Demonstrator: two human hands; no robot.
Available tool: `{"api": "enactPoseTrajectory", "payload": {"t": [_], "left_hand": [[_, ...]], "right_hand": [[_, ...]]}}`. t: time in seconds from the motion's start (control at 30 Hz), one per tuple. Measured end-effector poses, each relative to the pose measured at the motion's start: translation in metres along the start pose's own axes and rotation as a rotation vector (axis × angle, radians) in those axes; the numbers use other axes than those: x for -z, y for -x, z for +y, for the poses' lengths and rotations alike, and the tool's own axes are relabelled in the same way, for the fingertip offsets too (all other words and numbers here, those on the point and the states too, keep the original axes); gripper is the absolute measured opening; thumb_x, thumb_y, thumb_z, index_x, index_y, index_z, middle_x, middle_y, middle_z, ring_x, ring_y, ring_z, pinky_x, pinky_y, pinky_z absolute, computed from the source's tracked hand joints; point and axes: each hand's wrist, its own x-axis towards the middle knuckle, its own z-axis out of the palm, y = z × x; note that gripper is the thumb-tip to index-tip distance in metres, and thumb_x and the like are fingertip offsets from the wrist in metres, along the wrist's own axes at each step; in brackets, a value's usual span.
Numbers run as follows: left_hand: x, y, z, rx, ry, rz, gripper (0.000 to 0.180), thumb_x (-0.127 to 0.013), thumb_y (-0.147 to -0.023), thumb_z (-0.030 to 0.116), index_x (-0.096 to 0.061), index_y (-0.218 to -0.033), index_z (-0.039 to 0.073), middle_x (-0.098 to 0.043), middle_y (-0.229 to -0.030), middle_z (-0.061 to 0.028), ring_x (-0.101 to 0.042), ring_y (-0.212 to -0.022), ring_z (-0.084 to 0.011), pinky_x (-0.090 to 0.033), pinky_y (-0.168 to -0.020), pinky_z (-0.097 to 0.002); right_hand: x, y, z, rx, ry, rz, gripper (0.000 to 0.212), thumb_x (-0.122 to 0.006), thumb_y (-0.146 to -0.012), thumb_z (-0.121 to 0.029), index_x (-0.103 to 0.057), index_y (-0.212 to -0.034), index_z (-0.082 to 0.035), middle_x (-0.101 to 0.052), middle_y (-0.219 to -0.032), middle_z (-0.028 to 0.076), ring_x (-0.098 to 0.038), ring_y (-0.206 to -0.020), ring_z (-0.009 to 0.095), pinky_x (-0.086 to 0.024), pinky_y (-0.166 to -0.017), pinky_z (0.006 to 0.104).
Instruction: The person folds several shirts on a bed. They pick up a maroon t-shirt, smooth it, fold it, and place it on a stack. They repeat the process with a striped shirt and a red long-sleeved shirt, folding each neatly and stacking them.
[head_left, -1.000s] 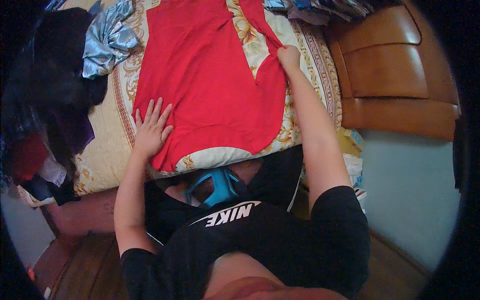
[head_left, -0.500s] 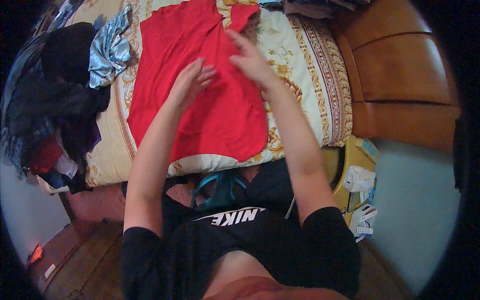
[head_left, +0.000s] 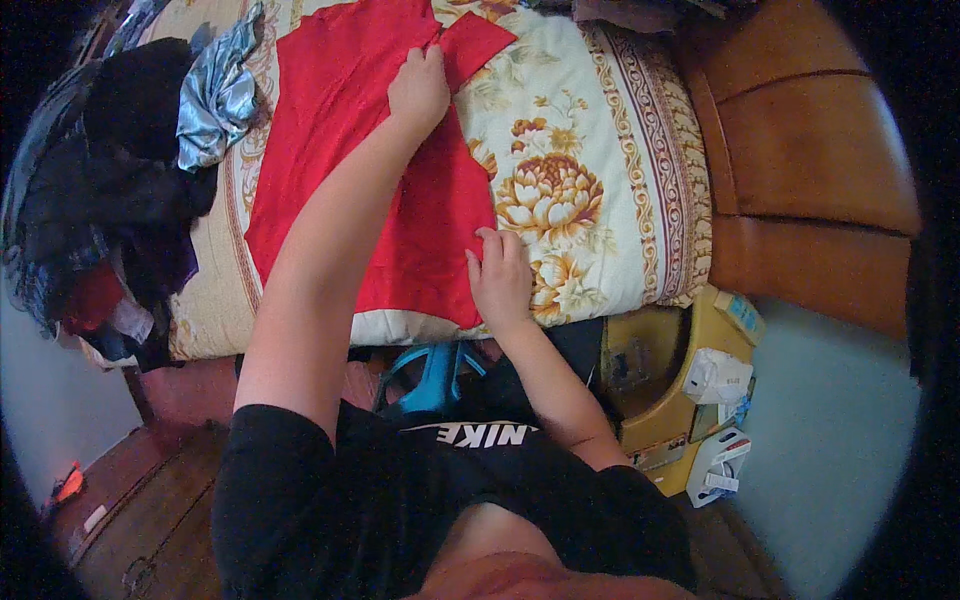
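Observation:
A red shirt (head_left: 335, 165) lies spread on the bed, its right side turned inward so that a long fold runs down its length. My left hand (head_left: 420, 92) is closed on the cloth near the shoulder, just beside the sleeve (head_left: 478, 45) that sticks out to the right. Its fingertips are partly hidden by the hand itself. At the lower right edge of the shirt rests my right hand (head_left: 502, 278), thumb and fingers apart, touching the border between red cloth and bedspread.
The flowered bedspread (head_left: 550, 200) covers the bed. Dark clothes (head_left: 130, 150) are heaped at the left, with a shiny light-blue cloth (head_left: 218, 100) beside them. A brown padded headboard (head_left: 800, 140) stands right; a yellowish cabinet (head_left: 690, 400) with white boxes sits below it.
My left hand has moved up and right onto the shirt's shoulder. My right hand has dropped to the lower edge. The shirt's right side has shifted inward, baring more bedspread.

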Motion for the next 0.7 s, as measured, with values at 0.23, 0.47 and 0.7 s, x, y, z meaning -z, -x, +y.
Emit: {"api": "enactPoseTrajectory", "payload": {"t": [0.23, 0.47, 0.7], "left_hand": [[0.012, -0.031, -0.078, 0.54, 1.651, -0.065, 0.033, -0.057, -0.082, 0.013, -0.052, -0.113, 0.003, -0.061, -0.095, -0.0067, -0.057, -0.087, -0.0201, -0.046, -0.078, -0.034], [0.002, -0.015, -0.12, 0.399, 0.697, 0.155, 0.086, -0.071, -0.065, 0.046, -0.03, -0.13, 0.008, -0.034, -0.129, -0.0164, -0.039, -0.115, -0.0318, -0.036, -0.091, -0.0446], [0.01, -0.008, -0.078, -0.169, -0.445, 0.13, 0.053, -0.063, -0.071, 0.028, -0.047, -0.12, 0.015, -0.037, -0.129, -0.0114, -0.039, -0.116, -0.0275, -0.037, -0.086, -0.0463]], "right_hand": [[-0.007, 0.002, 0.01, 0.117, -0.215, 0.005, 0.016, -0.063, -0.073, -0.007, -0.056, -0.088, -0.005, -0.054, -0.081, 0.009, -0.055, -0.073, 0.026, -0.045, -0.064, 0.036], [0.005, -0.063, 0.031, -0.22, -0.476, -0.044, 0.025, -0.063, -0.077, -0.02, -0.056, -0.094, -0.003, -0.058, -0.09, 0.013, -0.055, -0.086, 0.03, -0.045, -0.076, 0.0367], [-0.009, -0.095, 0.01, 0.061, -0.352, -0.133, 0.025, -0.064, -0.075, -0.022, -0.056, -0.091, -0.004, -0.056, -0.088, 0.015, -0.051, -0.091, 0.032, -0.043, -0.078, 0.0394]]}}
